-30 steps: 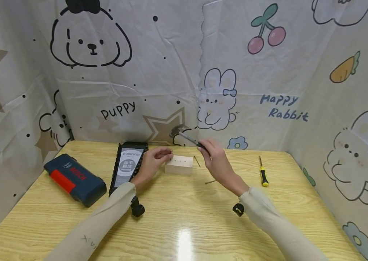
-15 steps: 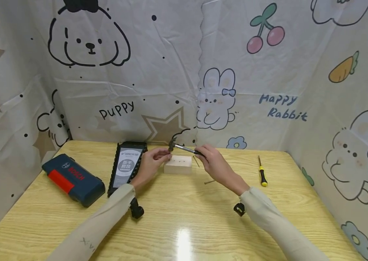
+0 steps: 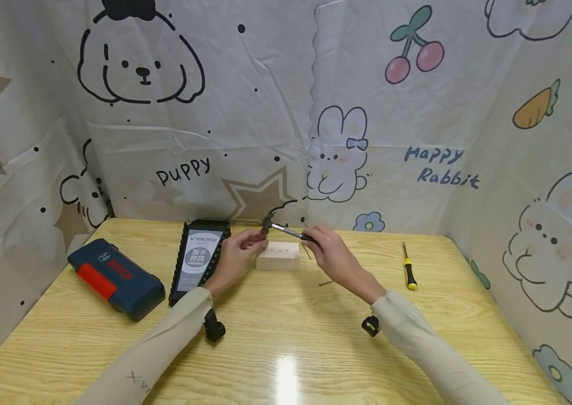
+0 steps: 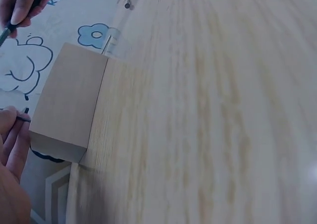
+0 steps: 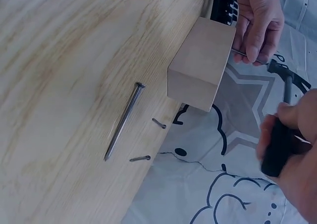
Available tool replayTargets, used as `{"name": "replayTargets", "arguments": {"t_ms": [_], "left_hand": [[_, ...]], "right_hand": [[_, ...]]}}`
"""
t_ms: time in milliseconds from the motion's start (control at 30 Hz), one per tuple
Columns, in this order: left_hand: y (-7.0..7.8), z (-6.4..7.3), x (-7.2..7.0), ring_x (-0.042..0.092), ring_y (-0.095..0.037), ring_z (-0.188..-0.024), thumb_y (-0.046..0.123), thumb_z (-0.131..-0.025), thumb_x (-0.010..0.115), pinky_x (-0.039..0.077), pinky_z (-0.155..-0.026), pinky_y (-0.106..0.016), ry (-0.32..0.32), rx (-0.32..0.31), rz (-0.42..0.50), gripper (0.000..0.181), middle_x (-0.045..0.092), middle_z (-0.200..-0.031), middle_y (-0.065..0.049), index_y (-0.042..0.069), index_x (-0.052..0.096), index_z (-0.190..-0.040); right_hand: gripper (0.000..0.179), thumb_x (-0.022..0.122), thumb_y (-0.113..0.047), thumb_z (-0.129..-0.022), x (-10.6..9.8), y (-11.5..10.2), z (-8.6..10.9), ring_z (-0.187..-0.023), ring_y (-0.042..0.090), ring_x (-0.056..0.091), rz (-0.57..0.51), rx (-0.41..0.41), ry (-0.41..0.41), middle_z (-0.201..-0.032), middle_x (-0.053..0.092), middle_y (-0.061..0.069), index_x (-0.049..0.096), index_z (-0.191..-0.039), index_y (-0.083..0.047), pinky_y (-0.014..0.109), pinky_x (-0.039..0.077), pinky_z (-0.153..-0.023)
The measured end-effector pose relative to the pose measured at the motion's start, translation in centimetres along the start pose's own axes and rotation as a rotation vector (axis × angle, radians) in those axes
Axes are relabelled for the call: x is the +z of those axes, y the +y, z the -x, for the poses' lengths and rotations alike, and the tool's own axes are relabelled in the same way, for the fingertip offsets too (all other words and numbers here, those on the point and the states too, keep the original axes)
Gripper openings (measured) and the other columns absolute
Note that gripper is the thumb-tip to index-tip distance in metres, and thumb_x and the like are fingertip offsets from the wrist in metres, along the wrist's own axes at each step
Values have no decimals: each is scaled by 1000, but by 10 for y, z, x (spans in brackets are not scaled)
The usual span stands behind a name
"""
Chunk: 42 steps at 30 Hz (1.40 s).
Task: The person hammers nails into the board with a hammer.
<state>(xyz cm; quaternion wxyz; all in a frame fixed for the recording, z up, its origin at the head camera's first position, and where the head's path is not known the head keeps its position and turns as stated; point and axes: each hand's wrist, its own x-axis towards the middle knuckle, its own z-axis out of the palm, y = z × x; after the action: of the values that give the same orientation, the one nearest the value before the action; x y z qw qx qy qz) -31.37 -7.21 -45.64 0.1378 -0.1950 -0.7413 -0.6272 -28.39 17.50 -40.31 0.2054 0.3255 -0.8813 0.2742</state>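
Note:
A pale wooden block point(image 3: 277, 261) with several dark dots along its top stands toward the back of the table. At its left end my left hand point(image 3: 237, 256) pinches a nail point(image 5: 240, 52) upright against the top face, with thumb and fingers around the shank. My right hand point(image 3: 336, 256) grips a claw hammer point(image 5: 283, 68) by its black handle, which points left across the block. The hammer's head is right over the nail, close above the left fingertips. In the left wrist view, the nail point(image 4: 23, 118) shows partly between the fingers.
A long nail point(image 5: 124, 122) and two smaller metal pieces, one a thin pin point(image 5: 140, 158), lie right of the block. Farther right is a yellow-black screwdriver point(image 3: 409, 270). On the left sit a blue-red Bosch case point(image 3: 116, 278) and a black-framed wrench-set box point(image 3: 197, 256). Printed cloth hangs behind.
The hammer, raised and tilted above the block one second ago, has come down so its head is at the nail. The left hand and block have stayed in place.

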Motion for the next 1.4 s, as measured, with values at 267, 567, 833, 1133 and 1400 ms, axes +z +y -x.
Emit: {"name": "replayTargets", "arguments": {"t_ms": [267,567,833,1133,1400], "left_hand": [[2,0,0,73,-49,-97,-9,-93,73,62,-86,-37,3,10,-1,19,74,-108,-32,-15,71,-111],[-9,0,-1,75,-39,-100,0,-94,76,58,-85,-17,-18,-28,18,20,77,-110,-23,-7,74,-113],[-7,1,-2,75,-40,-101,2,-94,77,57,-86,-16,-9,-29,11,21,76,-110,-23,-6,74,-113],[-5,-5,-3,72,-39,-104,0,-95,75,56,-87,-17,-71,-50,5,26,74,-114,-24,-7,70,-120],[-3,-5,-3,72,-33,-108,3,-96,75,59,-88,-22,-85,-11,-20,26,74,-116,-22,-3,70,-121]], "right_hand": [[17,63,-3,-104,-14,-2,-7,-80,19,58,-19,20,22,-100,67,12,69,-119,4,35,52,-68],[17,61,1,-104,-1,-6,4,-77,17,54,-68,42,142,-94,65,13,71,-117,7,30,49,-64],[15,60,-1,-105,-1,-2,8,-79,20,54,-17,94,65,-95,63,14,72,-113,6,34,51,-67],[17,59,-3,-106,-17,21,9,-78,21,53,-26,290,-117,-94,66,14,72,-111,6,37,47,-69],[17,52,1,-107,-23,47,21,-75,22,53,-59,428,-164,-95,65,24,66,-111,10,36,46,-66]]}}
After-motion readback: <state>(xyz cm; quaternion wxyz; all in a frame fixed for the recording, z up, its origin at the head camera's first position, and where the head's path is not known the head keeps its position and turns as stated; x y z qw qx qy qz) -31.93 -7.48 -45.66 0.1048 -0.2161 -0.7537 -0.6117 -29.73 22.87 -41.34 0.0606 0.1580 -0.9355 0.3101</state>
